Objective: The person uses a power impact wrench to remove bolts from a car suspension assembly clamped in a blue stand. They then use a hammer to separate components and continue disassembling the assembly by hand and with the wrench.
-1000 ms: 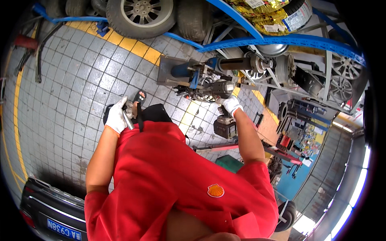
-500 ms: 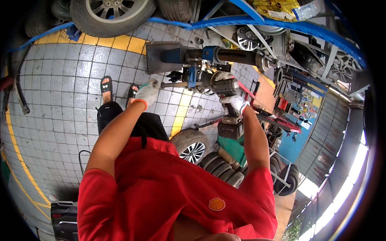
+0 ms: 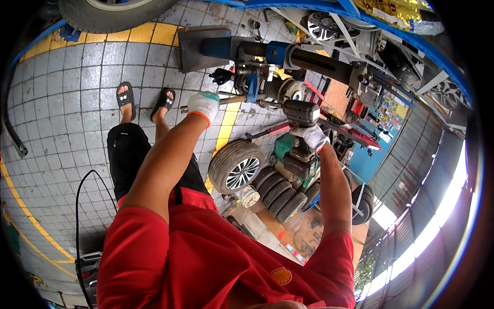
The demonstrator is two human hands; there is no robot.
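Impact wrench (image 3: 302, 113) is sitting clasped in the grip of the right hand (image 3: 311, 137), just off the near edge of the blue-and-black stand (image 3: 279, 53), and the left hand (image 3: 204, 104), well clear of the rod (image 3: 233, 99) a second ago, is now wrapping round it, so I'm guessing the work's getting steadied. Wrench itself is looking dark and chunky, battery block (image 3: 299, 166) hanging below.
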